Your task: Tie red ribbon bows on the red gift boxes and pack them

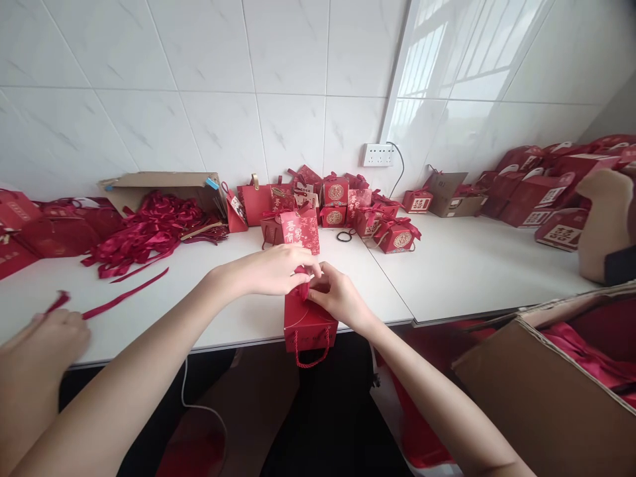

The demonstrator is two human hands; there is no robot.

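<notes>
A red gift box with a twisted red cord handle stands at the table's front edge, directly before me. Over its top, my left hand pinches a red ribbon. Close against it, my right hand has thumb and fingers closed on the ribbon at the box's top; the fingers partly hide the ribbon. Just behind my hands rises a red printed card with pale characters.
Loose red ribbons spill from a cardboard box at left. Finished-looking red boxes line the wall. Another person's hand holds a ribbon at far left. A large carton stands at right; a power strip is on the wall.
</notes>
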